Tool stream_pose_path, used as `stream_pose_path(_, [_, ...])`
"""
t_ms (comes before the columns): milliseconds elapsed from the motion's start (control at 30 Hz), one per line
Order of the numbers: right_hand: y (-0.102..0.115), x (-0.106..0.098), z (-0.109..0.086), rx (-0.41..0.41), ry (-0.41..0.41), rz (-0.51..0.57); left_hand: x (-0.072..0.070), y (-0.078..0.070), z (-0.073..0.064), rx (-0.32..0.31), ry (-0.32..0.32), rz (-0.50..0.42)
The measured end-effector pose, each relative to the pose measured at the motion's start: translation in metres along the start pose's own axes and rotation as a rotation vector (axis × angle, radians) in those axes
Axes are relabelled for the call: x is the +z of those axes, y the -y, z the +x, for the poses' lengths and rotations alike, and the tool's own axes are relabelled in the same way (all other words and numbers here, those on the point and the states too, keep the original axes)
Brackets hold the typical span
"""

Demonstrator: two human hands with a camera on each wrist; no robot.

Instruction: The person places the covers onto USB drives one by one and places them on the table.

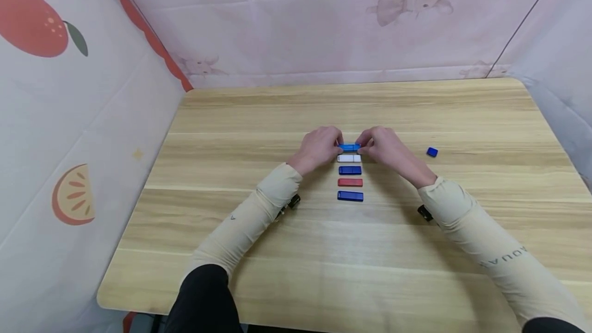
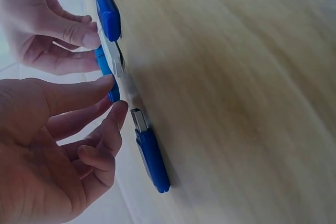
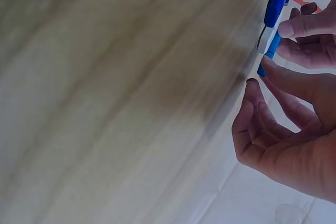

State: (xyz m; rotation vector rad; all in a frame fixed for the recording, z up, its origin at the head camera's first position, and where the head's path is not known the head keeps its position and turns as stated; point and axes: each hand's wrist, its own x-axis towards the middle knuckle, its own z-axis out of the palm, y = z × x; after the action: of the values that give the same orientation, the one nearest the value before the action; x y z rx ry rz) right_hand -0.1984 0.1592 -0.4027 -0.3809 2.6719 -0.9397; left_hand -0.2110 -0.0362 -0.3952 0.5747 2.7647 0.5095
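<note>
Near the middle of the table, both hands pinch a light-blue USB flash drive [image 1: 349, 147] at its two ends. My left hand [image 1: 320, 146] has thumb and fingers at its left end; my right hand [image 1: 383, 144] grips the right end. A white USB drive [image 1: 349, 159] lies just nearer to me, followed by a dark-blue one [image 1: 350, 170], a red one [image 1: 350, 182] and another dark-blue one [image 1: 350, 196], all roughly parallel in a column. In the left wrist view, a blue drive with bare metal plug [image 2: 152, 156] lies beneath my left hand, hidden in the head view.
A small dark-blue cap [image 1: 432, 152] lies on the wooden table [image 1: 324, 271], to the right of my right hand. Printed cloth walls [image 1: 296, 30] stand behind the table and at both sides. Black wrist cameras [image 1: 294, 201] hang below the beige sleeves.
</note>
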Motion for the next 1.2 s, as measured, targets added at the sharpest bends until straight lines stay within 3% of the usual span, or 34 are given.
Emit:
stream_pose_path(300, [-0.004, 0.003, 0.005, -0.001, 0.000, -0.022, 0.001, -0.002, 0.003, -0.026, 0.002, 0.042])
stream_pose_path(667, [-0.005, 0.000, 0.003, -0.002, 0.026, -0.017, 0.003, 0.000, 0.004, -0.030, 0.021, 0.022])
stream_pose_path(967, [-0.005, -0.002, -0.002, -0.004, 0.021, -0.006, -0.009, 0.007, -0.005, -0.034, 0.018, -0.010])
stream_pose_path(1200, [-0.006, -0.010, -0.011, 0.021, -0.003, 0.007, -0.022, 0.020, -0.012, -0.037, -0.035, -0.018])
